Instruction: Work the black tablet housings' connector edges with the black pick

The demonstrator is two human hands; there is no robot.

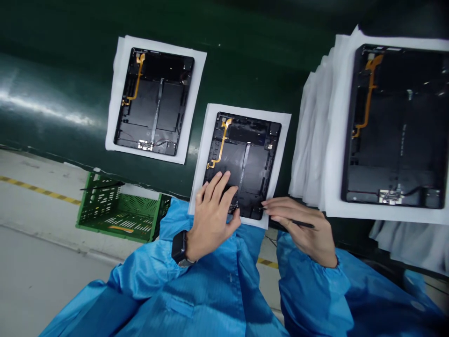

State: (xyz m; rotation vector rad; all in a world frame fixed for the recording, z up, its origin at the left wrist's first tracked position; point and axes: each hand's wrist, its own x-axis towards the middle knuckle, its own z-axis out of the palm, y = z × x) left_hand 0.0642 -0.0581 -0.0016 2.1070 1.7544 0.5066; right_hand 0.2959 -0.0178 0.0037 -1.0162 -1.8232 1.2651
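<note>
An opened tablet chassis (242, 159) lies face down on a white foam sheet (250, 113), showing black internals and an orange flex cable (220, 142). My left hand (212, 220) rests on its lower part, fingers spread, with a black smartwatch (179, 248) on the wrist. My right hand (301, 229) pinches a thin black tool (303, 224), its tip close to the tablet's lower right corner. Part of the tablet's bottom edge is hidden under my left hand.
Another opened tablet (150, 103) lies on its own white sheet to the left, and a third (396, 126) lies at right beside stacked white sheets (312, 131). All sit on a dark green conveyor belt (63, 61). A green plastic crate (119, 210) stands on the grey floor below it.
</note>
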